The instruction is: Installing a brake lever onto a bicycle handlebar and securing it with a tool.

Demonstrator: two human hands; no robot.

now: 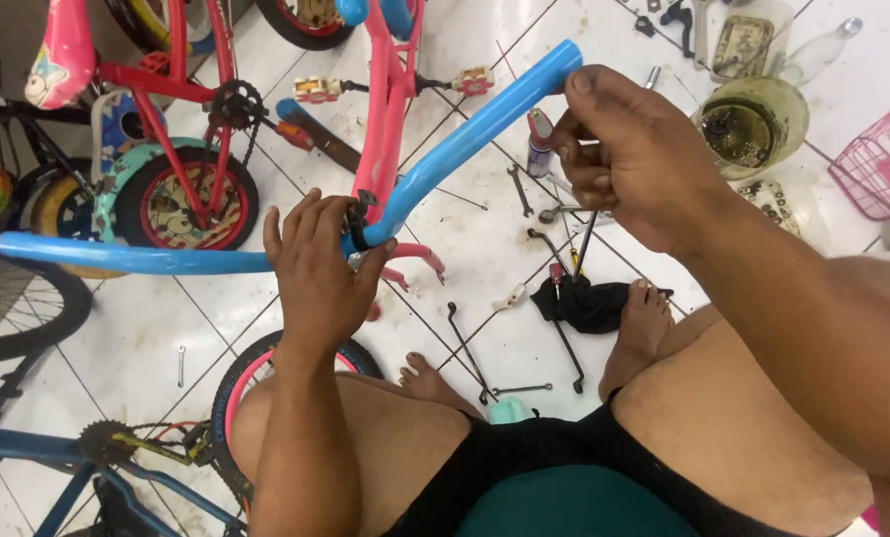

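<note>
A light blue handlebar [455, 149] spans from the left edge up to the upper middle, mounted on a pink child's bicycle [390, 89]. My left hand [316, 264] rests over the handlebar's centre, fingers around the black stem clamp [361, 231]. My right hand [634, 159] is closed beside the handlebar's right end, pinching a small thin metal tool; its tip is hidden by my fingers. My knees and bare feet are below, either side of the bicycle's front wheel [256, 373].
Wrenches, rods and a screwdriver [525, 189] lie scattered on the white tiled floor, with a black rag [584, 303]. A red bicycle [186, 129] stands upper left, a blue one [57, 457] lower left. A dirty bucket [753, 124] and pink basket [888, 159] sit at right.
</note>
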